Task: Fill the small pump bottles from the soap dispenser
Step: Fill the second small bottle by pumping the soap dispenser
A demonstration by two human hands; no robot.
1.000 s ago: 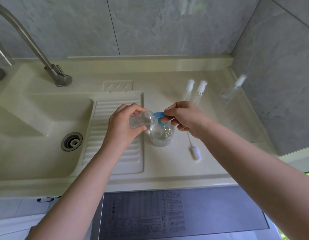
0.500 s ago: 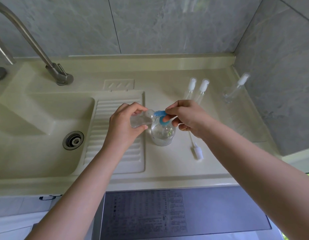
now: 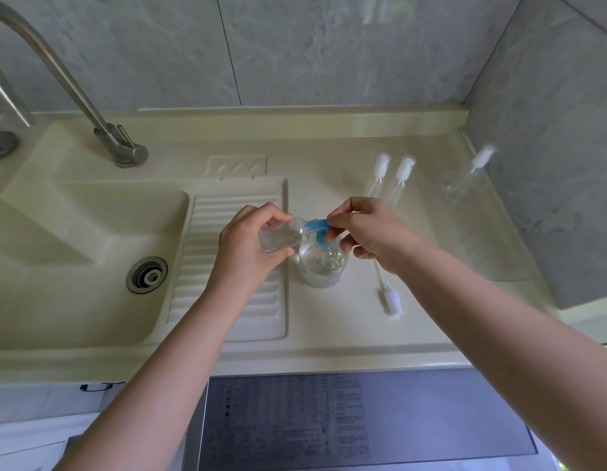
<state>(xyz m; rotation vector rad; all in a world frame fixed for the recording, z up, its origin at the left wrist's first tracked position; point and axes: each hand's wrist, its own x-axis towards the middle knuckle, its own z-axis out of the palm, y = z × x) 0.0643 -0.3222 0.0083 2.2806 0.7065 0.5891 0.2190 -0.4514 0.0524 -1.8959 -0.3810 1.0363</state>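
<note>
Little has changed since the earlier frames: both hands stay at the dispenser in the same grip, with only a slight shift of the whole view.

Left hand (image 3: 251, 243) grips a small clear bottle (image 3: 281, 236), fingers and thumb curled round it. It is held tilted nearly on its side, mouth toward the blue pump (image 3: 318, 229) of the dispenser (image 3: 324, 266), and the mouth meets the spout tip. Right hand (image 3: 370, 232) rests on the pump head, fingers curled over its rear end; whether it is pressing down cannot be told. The dispenser is a clear round bottle standing upright on the counter (image 3: 329, 334), just right of the ribbed drainboard (image 3: 234, 266). Liquid level inside it cannot be judged.

On the counter right of the dispenser lies a loose white pump top (image 3: 392, 299) with its thin tube pointing away toward the right hand. Behind the right hand stand two slim bottles (image 3: 392, 175) with white tops, side by side. Another clear bottle (image 3: 465, 181) with a white top stands well apart near the right wall.

Sink (image 3: 74, 266) with a metal drain (image 3: 146, 275) is at left, and the tap (image 3: 121, 147) is mounted behind it. Below the counter edge is a grey appliance lid (image 3: 363, 419) with printed text.
</note>
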